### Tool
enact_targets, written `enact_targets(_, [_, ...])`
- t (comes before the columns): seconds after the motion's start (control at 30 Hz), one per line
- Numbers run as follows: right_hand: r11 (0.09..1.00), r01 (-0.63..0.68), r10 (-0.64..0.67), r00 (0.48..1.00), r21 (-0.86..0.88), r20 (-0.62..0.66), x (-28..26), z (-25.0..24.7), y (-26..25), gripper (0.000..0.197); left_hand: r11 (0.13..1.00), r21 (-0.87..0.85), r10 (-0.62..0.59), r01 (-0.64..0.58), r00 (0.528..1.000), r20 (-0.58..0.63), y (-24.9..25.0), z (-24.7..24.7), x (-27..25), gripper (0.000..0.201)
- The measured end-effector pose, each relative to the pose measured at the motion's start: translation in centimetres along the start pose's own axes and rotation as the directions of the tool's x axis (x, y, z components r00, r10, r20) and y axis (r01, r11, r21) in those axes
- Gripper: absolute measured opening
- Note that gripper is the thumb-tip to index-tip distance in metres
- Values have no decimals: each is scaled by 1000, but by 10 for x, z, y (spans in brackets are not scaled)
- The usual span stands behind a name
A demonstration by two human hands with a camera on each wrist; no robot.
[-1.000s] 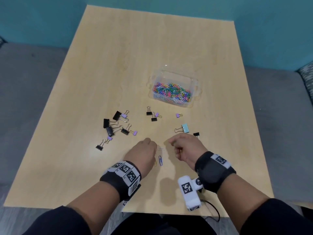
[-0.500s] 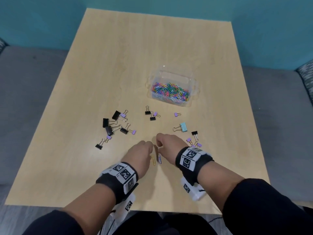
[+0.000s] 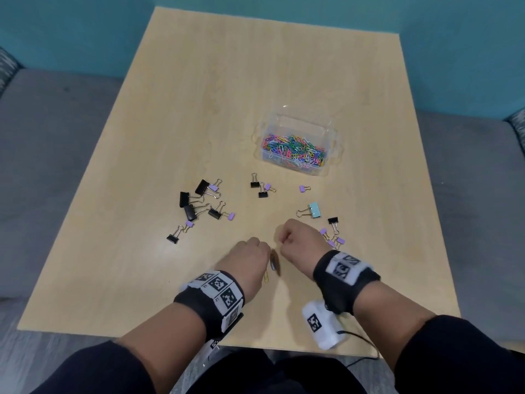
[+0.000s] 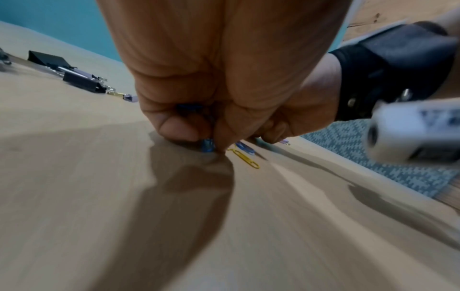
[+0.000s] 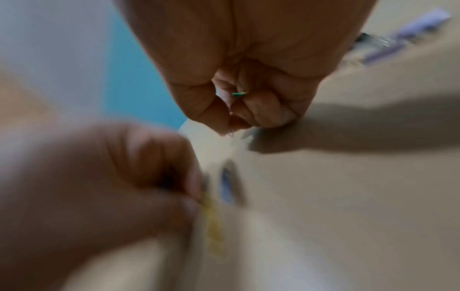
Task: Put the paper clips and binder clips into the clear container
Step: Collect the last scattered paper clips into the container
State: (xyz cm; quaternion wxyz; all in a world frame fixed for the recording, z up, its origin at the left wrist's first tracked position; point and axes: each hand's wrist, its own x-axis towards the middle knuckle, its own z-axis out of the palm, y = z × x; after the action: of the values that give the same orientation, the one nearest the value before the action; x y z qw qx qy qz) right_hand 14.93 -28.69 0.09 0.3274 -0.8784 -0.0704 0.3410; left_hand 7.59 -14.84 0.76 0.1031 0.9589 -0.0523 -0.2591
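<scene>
The clear container (image 3: 332,137), part full of coloured paper clips (image 3: 295,150), sits right of the table's middle. My left hand (image 3: 250,258) is curled low at the table's front, and its fingertips (image 4: 179,132) pinch a blue paper clip (image 4: 207,146) against the wood. A yellow paper clip (image 4: 245,158) and another blue one (image 4: 245,148) lie beside it. Close to the right, my right hand (image 3: 295,241) is a fist holding paper clips; a green and yellow tip (image 5: 239,94) shows between its fingers. Black, purple and light blue binder clips (image 3: 199,206) lie scattered between my hands and the container.
A light blue binder clip (image 3: 314,209) and small purple ones (image 3: 331,238) lie just right of my right hand. The table's front edge (image 3: 170,335) is near my wrists. Grey seating (image 3: 42,155) flanks the table, with a teal wall behind.
My right hand slid left toward my left hand and turned its wrist over, uncovering the purple clips at its right. My left hand stayed low over the loose paper clips.
</scene>
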Motion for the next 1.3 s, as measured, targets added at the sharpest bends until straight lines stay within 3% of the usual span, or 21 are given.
enact_targets(0.03, [942,-98,101,995,321,7,-2,-5,5,22,1000,11,5,-5,1000,-2,1,-1,-1,32])
enact_targets(0.07, [757,-181,177,982,627,70,-6,-10,9,23,1000,19,10,-9,1000,-5,1,-2,-2,32])
enact_targets(0.1, [493,-241,213,965,836,152,-10,-15,11,22,1000,23,16,-16,1000,-9,0,-2,-2,33])
enact_targets(0.13, [251,-276,216,950,928,224,-15,-19,14,22,1000,20,22,-21,1000,-15,0,-1,-3,34])
enact_targets(0.17, [100,-301,208,938,948,276,-20,-23,17,22,1000,10,27,-27,999,-23,-1,-1,-4,36])
enact_targets(0.23, [26,-333,191,927,943,322,-25,-23,21,23,999,4,46,-45,999,-24,-1,1,-5,38])
enact_targets(0.37, [258,-364,261,918,895,298,-30,-15,14,30,991,-125,50,-56,997,-55,-5,3,-4,33])
enact_targets(0.43, [412,-382,325,910,827,258,-29,-10,4,31,883,-466,-103,49,991,-90,-15,3,-2,29])
enact_targets(0.47, [512,-393,360,906,764,225,-29,-7,0,29,665,-738,-205,113,978,-35,-22,1,-4,28])
enact_targets(0.5, [650,-384,376,912,656,161,-29,-3,-4,22,312,-940,-230,142,971,70,-29,-2,-8,27])
enact_targets(0.53, [803,-342,348,934,488,83,-29,3,-8,11,-58,-987,-181,151,971,159,-37,-6,-14,27])
enact_targets(0.57, [922,-270,273,961,277,28,-30,8,-10,10,-332,-931,-113,153,973,200,-45,-10,-20,29])
enact_targets(0.6, [977,-201,201,980,70,8,-31,14,-11,19,-489,-859,-59,150,977,204,-51,-14,-27,28])
enact_targets(0.7, [958,-145,140,989,-248,-39,-29,28,-15,22,-662,-737,2,138,983,183,-63,-16,-37,23])
enact_targets(0.83, [927,-171,159,985,-334,-63,-23,37,-19,7,-733,-669,-27,121,978,206,-68,-8,-39,15])
enact_targets(0.93, [913,-180,176,983,-367,-43,-21,38,-23,8,-661,-739,-130,132,950,285,-65,-1,-37,17])
enact_targets(1.0, [910,-166,167,985,-380,-31,-18,38,-24,8,-462,-866,-209,191,925,316,-60,3,-37,17])
enact_targets(1.1, [911,-114,117,993,-395,-15,-16,37,-22,10,53,-971,-289,233,934,208,-49,7,-39,18])
enact_targets(1.2, [898,-20,12,1000,-439,-21,-18,38,-17,12,689,-724,-103,26,993,-62,-40,7,-41,10])
enact_targets(1.23, [887,18,-29,999,-460,-17,-18,37,-16,12,834,-547,10,-75,993,-120,-37,8,-40,12])
enact_targets(1.3, [867,87,-97,995,-491,4,-18,36,-12,15,935,-254,213,-248,964,-156,-32,12,-36,19])
